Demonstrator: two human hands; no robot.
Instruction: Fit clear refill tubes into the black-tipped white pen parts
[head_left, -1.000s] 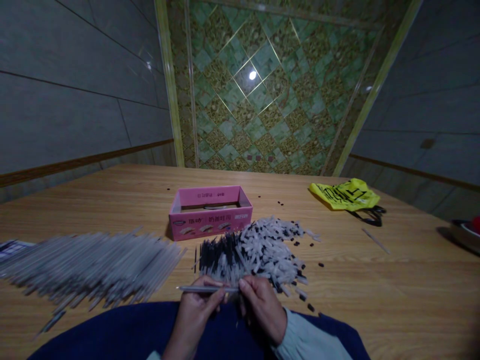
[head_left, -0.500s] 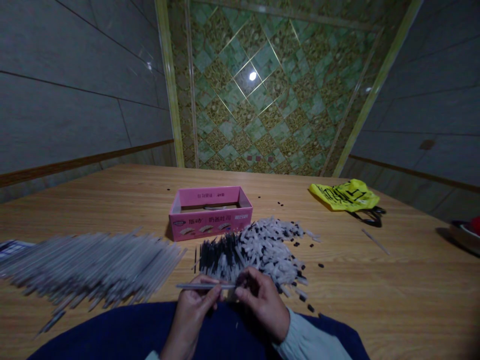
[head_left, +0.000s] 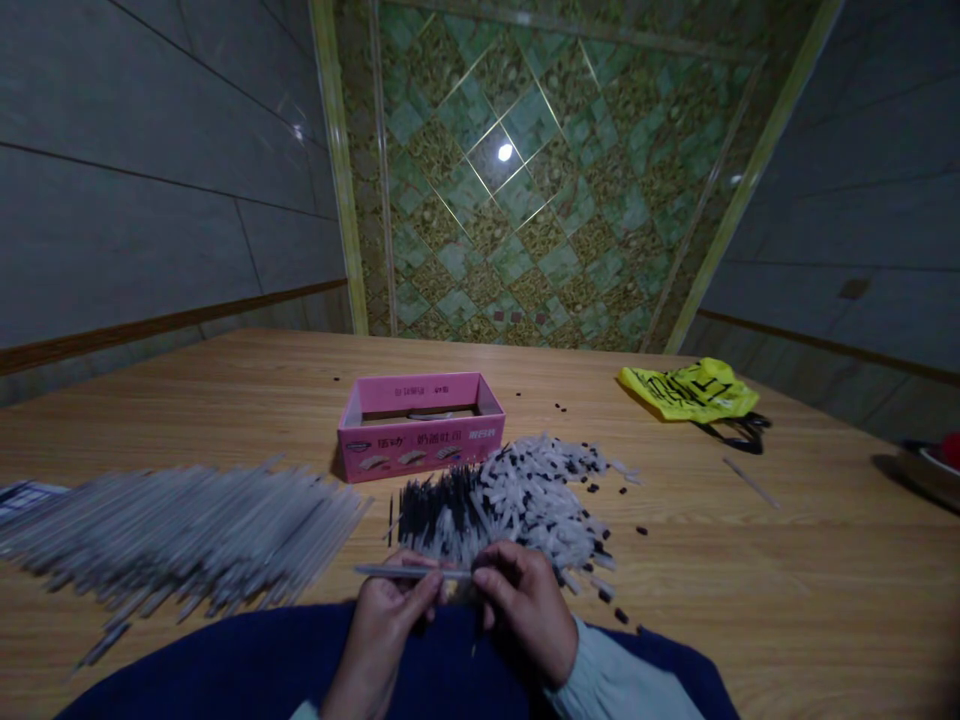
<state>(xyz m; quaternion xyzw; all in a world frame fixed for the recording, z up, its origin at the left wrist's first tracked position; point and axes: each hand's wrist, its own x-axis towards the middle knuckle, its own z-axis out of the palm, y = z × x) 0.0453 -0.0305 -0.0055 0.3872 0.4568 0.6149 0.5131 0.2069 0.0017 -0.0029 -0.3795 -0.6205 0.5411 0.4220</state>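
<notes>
My left hand (head_left: 386, 615) pinches a thin clear pen barrel (head_left: 405, 572) that lies level across the near edge of the wooden table (head_left: 750, 570). My right hand (head_left: 525, 605) is closed on the barrel's right end, fingers curled. Just beyond both hands lies a heap of black refills (head_left: 439, 505) and a heap of small clear caps (head_left: 536, 495). To the left spreads a wide pile of clear pen barrels (head_left: 187, 530).
An open pink cardboard box (head_left: 420, 425) stands behind the heaps. A yellow plastic bag (head_left: 686, 390) with black scissors (head_left: 739, 430) lies at the back right. Small black bits are scattered on the wood. A dark dish (head_left: 930, 465) sits at the right edge.
My right hand has shifted slightly along the barrel's right end and curled tighter. The left hand and the barrel have stayed nearly still.
</notes>
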